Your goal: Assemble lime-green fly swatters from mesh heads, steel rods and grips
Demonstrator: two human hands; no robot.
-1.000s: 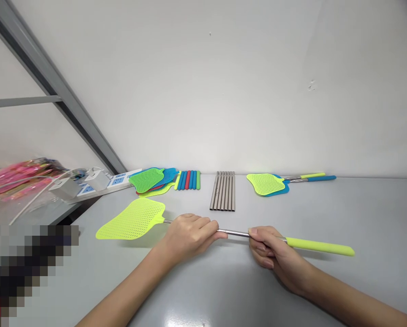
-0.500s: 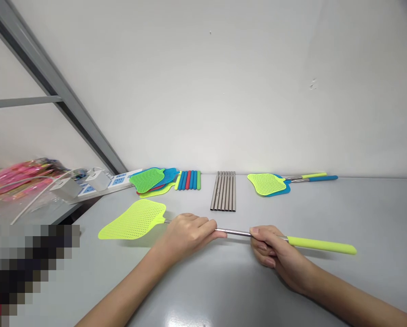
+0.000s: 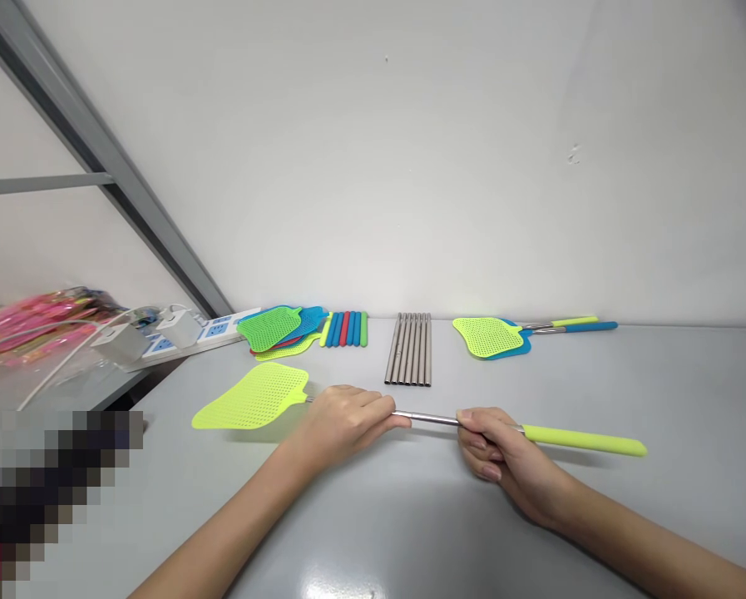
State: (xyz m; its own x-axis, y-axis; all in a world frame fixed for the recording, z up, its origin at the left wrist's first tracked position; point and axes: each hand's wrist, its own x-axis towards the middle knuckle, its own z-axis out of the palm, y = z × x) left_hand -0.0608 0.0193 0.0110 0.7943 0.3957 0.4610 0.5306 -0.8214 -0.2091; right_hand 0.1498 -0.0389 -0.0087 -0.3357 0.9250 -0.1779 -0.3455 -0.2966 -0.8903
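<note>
A yellow-green fly swatter point(image 3: 257, 398) with a metal rod and a yellow-green handle is held level above the grey table point(image 3: 360, 516). My left hand point(image 3: 348, 420) is closed round the rod near the perforated head. Farther right, my right hand point(image 3: 494, 449) grips the rod beside the handle. A stretch of shiny rod shows between the two hands. Behind them lie several metal tubes point(image 3: 410, 349) side by side. To their left is a row of coloured handles point(image 3: 348, 329), next to a pile of swatter heads point(image 3: 269, 330).
Two swatters, yellow-green point(image 3: 488, 338) and blue point(image 3: 590, 327), lie at the back right by the wall. At the left are a white power strip point(image 3: 223, 331) with plugs and cables, and pink items in clear plastic point(image 3: 36, 329).
Both hands and the held swatter have risen slightly in the picture. The swatter's head has shifted a little to the right, and its handle end a little to the left.
</note>
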